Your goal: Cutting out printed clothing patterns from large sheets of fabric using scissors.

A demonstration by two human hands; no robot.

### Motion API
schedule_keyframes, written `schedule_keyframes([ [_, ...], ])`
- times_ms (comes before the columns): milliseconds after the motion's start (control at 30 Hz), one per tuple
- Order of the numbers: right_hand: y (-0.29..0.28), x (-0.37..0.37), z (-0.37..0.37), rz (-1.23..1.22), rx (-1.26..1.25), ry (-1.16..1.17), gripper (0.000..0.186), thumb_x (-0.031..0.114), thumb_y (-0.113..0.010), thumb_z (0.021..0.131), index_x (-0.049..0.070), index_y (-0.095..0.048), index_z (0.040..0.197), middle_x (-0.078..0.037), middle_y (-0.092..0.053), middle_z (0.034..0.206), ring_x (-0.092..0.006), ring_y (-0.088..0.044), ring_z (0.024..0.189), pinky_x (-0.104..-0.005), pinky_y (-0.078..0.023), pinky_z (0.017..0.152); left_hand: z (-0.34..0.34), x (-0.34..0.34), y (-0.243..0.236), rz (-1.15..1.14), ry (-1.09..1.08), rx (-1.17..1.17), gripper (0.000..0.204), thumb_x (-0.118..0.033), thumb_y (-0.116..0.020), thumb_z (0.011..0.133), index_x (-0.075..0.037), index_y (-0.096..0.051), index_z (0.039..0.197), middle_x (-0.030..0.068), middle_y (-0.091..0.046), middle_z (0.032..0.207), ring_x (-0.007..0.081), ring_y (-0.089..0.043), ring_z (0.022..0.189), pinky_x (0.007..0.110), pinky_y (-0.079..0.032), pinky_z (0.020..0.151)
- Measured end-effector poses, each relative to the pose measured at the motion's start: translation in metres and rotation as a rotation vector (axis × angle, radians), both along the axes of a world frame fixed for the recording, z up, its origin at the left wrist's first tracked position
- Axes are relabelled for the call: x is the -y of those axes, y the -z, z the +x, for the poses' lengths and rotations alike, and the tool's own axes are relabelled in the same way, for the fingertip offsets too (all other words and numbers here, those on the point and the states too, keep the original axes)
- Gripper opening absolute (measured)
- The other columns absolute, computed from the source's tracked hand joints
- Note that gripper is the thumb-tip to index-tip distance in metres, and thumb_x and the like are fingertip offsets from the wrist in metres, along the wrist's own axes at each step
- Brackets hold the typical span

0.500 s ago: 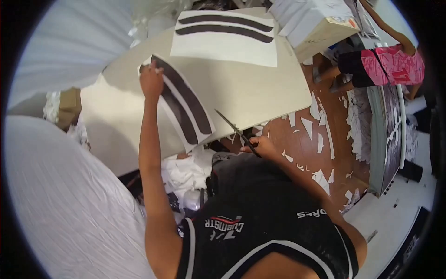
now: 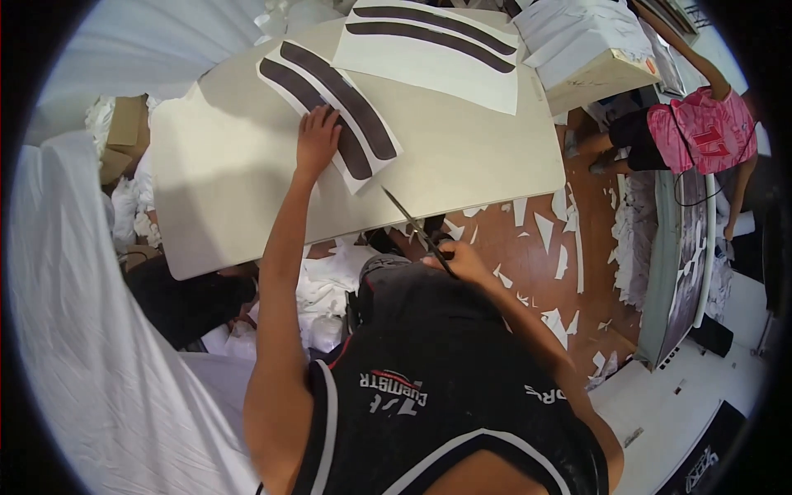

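A white sheet printed with two dark curved strips lies on the cream table. My left hand rests on its lower strip, palm down with the fingers stretched out. In my right hand, near the table's front edge, is a pair of scissors. The fingers close round the handles, and the long blades point up and left toward the sheet without touching it. A larger white sheet with two similar dark strips lies at the table's far side, beside the first one.
White paper scraps litter the brown floor right of the table. A white box-like stack stands at the back right. Another person in a pink shirt is at the far right. A white curtain hangs on the left, near a cardboard box.
The smaller sheet has moved farther from me and now lies flatter. My left hand has gone from gripping its upper left corner to lying on its middle. The scissors stay in my right hand.
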State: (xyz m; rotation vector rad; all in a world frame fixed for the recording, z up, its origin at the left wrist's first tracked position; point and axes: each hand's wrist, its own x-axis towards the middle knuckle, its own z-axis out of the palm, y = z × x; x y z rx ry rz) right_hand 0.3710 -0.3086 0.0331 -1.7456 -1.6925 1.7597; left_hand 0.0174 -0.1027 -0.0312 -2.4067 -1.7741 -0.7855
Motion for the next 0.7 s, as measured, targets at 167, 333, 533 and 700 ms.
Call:
schedule_keyframes([
  [167,0.01,-0.016,-0.004,-0.007,-0.063,-0.022,0.047,0.045,-0.077,0.081,0.001,-0.065,0.072,0.0,-0.053,0.059,-0.0084,-0.049,0.059,-0.0296,-0.038,0.055,0.051,0.105,-0.013,-0.063,-0.072,0.315,0.026,-0.009,-0.065,0.087,-0.006,-0.066,0.112,0.0111,-0.063,0.111,0.0323,-0.058,0.107,0.045,-0.046,0.092],
  [333,0.038,-0.03,-0.056,0.011,-0.048,-0.147,0.049,0.047,-0.077,0.081,0.002,-0.064,0.069,-0.001,-0.055,0.059,-0.0083,-0.05,0.059,-0.0293,-0.039,0.056,0.036,0.149,0.001,-0.091,-0.11,0.386,0.026,-0.006,-0.069,0.083,-0.005,-0.066,0.109,0.0104,-0.064,0.107,0.0307,-0.061,0.102,0.042,-0.048,0.088],
  [533,0.044,-0.037,-0.058,0.007,-0.119,-0.09,0.046,0.044,-0.077,0.082,0.001,-0.064,0.07,-0.001,-0.058,0.062,-0.0086,-0.051,0.06,-0.0284,-0.039,0.056,0.05,0.138,0.007,-0.032,-0.163,0.428,0.029,-0.003,-0.072,0.079,-0.007,-0.068,0.108,0.0093,-0.064,0.107,0.029,-0.062,0.099,0.039,-0.05,0.086],
  [700,0.043,-0.014,-0.036,-0.224,-0.104,-0.096,0.053,0.054,-0.076,0.079,0.001,-0.066,0.08,-0.003,-0.057,0.064,-0.012,-0.054,0.064,-0.0301,-0.041,0.06,0.038,0.145,0.019,-0.004,-0.176,0.326,0.017,-0.001,-0.071,0.077,-0.006,-0.071,0.093,0.0059,-0.065,0.096,0.0259,-0.064,0.091,0.038,-0.051,0.08],
])
